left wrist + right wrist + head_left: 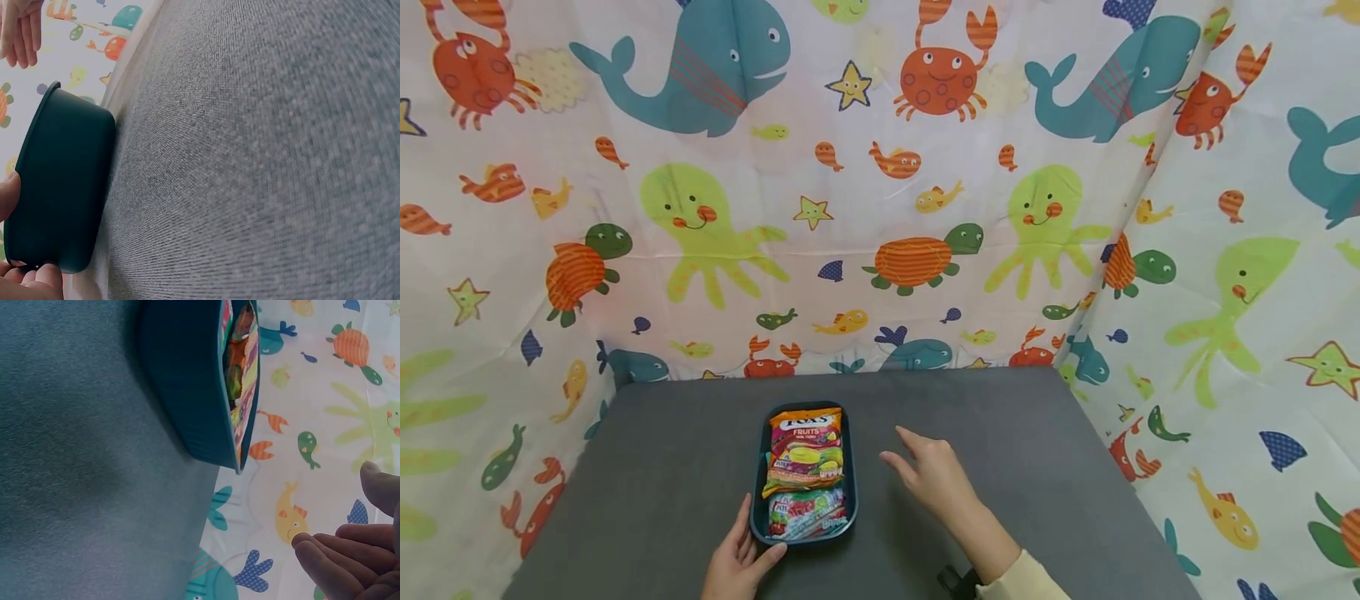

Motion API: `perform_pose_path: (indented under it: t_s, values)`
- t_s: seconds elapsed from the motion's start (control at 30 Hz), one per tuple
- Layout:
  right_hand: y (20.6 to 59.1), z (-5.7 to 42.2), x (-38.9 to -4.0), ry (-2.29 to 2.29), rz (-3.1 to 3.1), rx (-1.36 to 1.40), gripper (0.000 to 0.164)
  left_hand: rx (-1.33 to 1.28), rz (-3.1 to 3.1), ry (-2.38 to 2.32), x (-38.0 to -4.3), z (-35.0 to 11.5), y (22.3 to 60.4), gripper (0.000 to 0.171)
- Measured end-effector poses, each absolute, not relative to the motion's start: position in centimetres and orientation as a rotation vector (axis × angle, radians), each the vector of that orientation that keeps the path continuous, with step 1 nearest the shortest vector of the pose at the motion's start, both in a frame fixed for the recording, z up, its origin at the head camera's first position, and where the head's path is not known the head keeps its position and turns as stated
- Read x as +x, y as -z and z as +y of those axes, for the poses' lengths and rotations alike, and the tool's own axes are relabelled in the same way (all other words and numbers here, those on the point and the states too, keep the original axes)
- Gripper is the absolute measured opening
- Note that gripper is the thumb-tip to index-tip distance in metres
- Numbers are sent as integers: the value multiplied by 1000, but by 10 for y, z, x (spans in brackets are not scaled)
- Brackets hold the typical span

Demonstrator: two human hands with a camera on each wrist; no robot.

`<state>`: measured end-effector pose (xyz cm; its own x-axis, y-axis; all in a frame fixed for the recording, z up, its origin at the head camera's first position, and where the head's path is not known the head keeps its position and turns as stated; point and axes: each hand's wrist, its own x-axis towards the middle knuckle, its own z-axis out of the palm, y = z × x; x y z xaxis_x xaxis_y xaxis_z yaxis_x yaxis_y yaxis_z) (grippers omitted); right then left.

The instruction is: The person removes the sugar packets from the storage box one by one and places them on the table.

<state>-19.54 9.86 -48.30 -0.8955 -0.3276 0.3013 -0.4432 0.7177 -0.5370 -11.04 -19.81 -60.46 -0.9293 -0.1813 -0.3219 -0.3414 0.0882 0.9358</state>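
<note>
A dark teal plastic tray (852,467) with rounded corners rests on the grey table. In it lies an orange "FOX'S FRUITS" candy bag (806,429), and below that a green-and-red candy bag (805,510). My left hand (737,558) holds the tray's near left corner, thumb at the near edge and fingers along the left side. The left wrist view shows these fingers against the tray's wall (62,181). To the right of the tray, my right hand (934,475) hovers with extended fingers, holding nothing. Thumb and fingers stand apart in the right wrist view.
The grey tabletop (1037,467) stretches to both sides of the tray. Behind it and at the sides hangs a white curtain (865,192) printed with sea animals. A black strap (958,581) shows at the right wrist, beside a pale yellow sleeve (1026,579).
</note>
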Motion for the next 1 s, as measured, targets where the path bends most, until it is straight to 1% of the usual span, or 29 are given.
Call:
perform_pose_path:
  t_s: [0.53,1.0]
  values:
    - [484,73,-206,-947,-2758,642,53,-559,2192,-2013,-110,-198,605,107]
    - [491,52,-212,-972,-2761,627,51,-576,2178,-2021,-111,-199,607,109]
